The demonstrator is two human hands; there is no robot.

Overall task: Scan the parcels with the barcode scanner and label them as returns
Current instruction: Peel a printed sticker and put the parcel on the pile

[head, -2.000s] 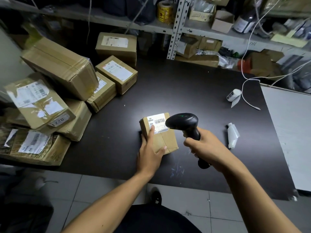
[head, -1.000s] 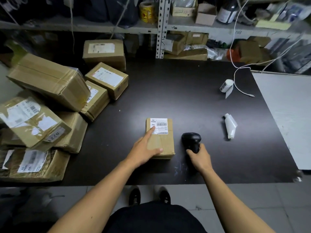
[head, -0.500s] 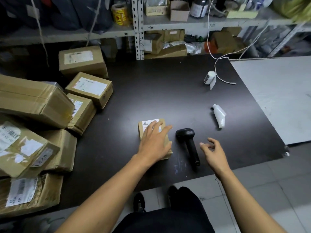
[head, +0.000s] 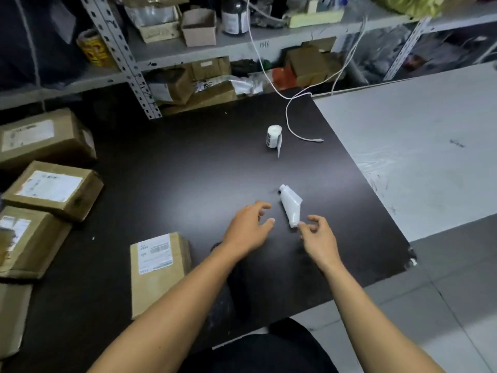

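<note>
Around the white tube (head: 291, 207), lying flat on the dark worktop (head: 188, 179), bare surface is stretching away on its far side up to a small label roll (head: 274, 136) and the loose end of a white cable (head: 301, 135). Right of the tube, the worktop's edge is running diagonally against a pale grey board (head: 419, 146); nearer than the tube, the front edge is dropping to tiled floor. Left of the tube, the left hand (head: 248, 227) is hovering with fingers loosely curled and parted, holding nothing. At the tube's near end, the right hand (head: 318, 238) is bringing thumb and forefinger together; whether they are touching the tube I cannot tell. Left of the tube and nearer, the scanned parcel (head: 158, 270) is lying label-up by the front edge. Farther left, stacked parcels (head: 51, 189) are crowding the worktop's left side. The scanner is hidden, apparently under the left forearm.
</note>
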